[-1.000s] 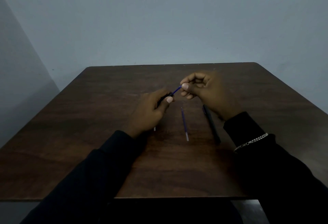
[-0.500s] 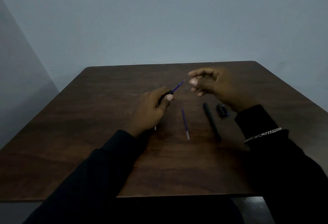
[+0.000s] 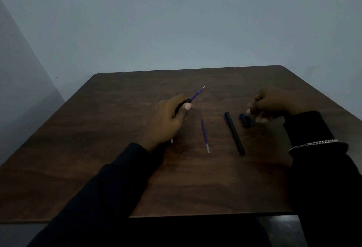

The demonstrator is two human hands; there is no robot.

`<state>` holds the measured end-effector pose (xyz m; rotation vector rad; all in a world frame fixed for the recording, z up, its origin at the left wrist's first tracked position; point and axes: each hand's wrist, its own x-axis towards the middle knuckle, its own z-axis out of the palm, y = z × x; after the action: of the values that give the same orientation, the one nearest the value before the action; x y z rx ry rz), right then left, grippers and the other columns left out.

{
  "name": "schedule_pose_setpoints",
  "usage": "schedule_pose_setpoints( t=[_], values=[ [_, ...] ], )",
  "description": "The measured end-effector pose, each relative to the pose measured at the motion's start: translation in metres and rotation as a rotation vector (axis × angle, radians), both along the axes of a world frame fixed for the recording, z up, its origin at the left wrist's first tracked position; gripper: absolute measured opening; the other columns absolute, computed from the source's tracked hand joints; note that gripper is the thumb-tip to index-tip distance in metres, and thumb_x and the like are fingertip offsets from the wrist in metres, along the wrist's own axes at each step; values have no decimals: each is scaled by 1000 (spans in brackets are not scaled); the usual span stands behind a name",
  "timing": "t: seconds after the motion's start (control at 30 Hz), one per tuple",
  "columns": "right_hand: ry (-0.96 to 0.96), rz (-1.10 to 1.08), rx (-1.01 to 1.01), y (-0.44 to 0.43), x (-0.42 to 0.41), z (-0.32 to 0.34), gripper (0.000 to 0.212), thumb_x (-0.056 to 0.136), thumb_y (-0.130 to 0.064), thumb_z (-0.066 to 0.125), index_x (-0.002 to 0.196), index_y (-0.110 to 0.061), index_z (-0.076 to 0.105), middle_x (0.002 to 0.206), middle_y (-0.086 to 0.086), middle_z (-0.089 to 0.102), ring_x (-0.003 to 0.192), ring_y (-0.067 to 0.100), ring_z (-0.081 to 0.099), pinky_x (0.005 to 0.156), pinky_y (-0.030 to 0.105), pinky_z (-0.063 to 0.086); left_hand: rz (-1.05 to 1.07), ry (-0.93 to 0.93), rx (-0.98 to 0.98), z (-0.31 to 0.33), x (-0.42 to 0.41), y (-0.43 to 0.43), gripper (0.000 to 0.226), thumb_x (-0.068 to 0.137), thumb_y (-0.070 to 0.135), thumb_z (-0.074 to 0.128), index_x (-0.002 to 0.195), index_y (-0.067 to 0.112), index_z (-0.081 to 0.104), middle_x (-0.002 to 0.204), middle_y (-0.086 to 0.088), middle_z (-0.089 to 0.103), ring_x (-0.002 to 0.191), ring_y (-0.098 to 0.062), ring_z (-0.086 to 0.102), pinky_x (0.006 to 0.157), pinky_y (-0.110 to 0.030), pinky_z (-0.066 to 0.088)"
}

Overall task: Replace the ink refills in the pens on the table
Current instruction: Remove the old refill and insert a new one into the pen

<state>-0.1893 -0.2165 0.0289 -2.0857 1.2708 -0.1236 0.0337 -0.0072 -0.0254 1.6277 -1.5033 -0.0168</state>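
My left hand (image 3: 166,118) grips a black pen barrel (image 3: 183,103) with a blue refill (image 3: 197,93) sticking out of its far end, tip pointing up and away. A loose blue refill (image 3: 204,135) lies on the wooden table (image 3: 117,158) between my hands. To its right lies a whole black pen (image 3: 234,133). My right hand (image 3: 274,103) hovers low at the right, fingers curled, its fingertips just beside a small dark blue pen piece (image 3: 245,120) on the table. I cannot tell whether the fingers touch that piece.
A small white end of something (image 3: 171,140) pokes out from under my left hand. A silver bracelet (image 3: 313,143) sits on my right wrist. A grey wall stands behind the table's far edge.
My right hand has let go of the refill tip and swung right and down to the small dark piece. My left hand keeps the barrel with the refill in place.
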Motion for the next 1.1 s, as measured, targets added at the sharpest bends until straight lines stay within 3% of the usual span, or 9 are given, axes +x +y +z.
schedule_pose_setpoints(
  t=[0.33,0.47,0.57,0.73,0.83,0.97,1.1],
  values=[
    [44,-5,33,5,3,-1,11,87,6,73,98,7,72,79,17,74,61,22,71,54,30,60,10,-3,-4,-2,1,-1,39,106,42,46,96,13,70,71,1,64,67,-19,63,62,-45,49],
    [64,-19,22,9,6,-1,13,91,0,71,99,10,70,86,23,73,68,28,71,70,41,64,7,-4,-2,-2,1,0,37,106,41,46,97,14,70,71,3,64,66,-18,63,62,-43,49],
    [77,-31,1,12,7,0,16,91,-2,72,96,13,68,79,24,71,68,33,71,76,47,64,4,3,-2,-2,1,0,39,106,43,46,97,14,70,71,4,64,66,-18,62,62,-40,48],
    [108,-69,-52,14,4,3,24,90,-7,74,72,4,64,65,16,67,54,24,65,50,30,55,15,-17,5,-2,0,0,36,108,37,48,97,12,70,73,0,65,68,-18,63,63,-42,49],
    [-55,-73,-92,14,1,4,24,90,-10,73,71,3,65,66,16,66,55,23,61,53,30,52,12,-25,-15,-1,0,0,38,106,39,46,95,11,70,72,-1,65,67,-19,64,63,-45,50],
    [-498,-26,-68,23,8,7,15,90,-14,69,85,0,72,84,22,73,67,17,65,61,29,55,-4,-9,-11,0,-1,0,38,106,39,47,94,9,68,72,-4,64,68,-21,63,63,-46,50],
    [-966,126,165,44,25,12,6,96,-6,63,92,-5,69,91,15,74,77,18,72,64,22,56,-16,-8,0,2,-3,0,42,104,46,43,91,13,65,73,0,63,68,-20,62,63,-41,48]
  ],
)
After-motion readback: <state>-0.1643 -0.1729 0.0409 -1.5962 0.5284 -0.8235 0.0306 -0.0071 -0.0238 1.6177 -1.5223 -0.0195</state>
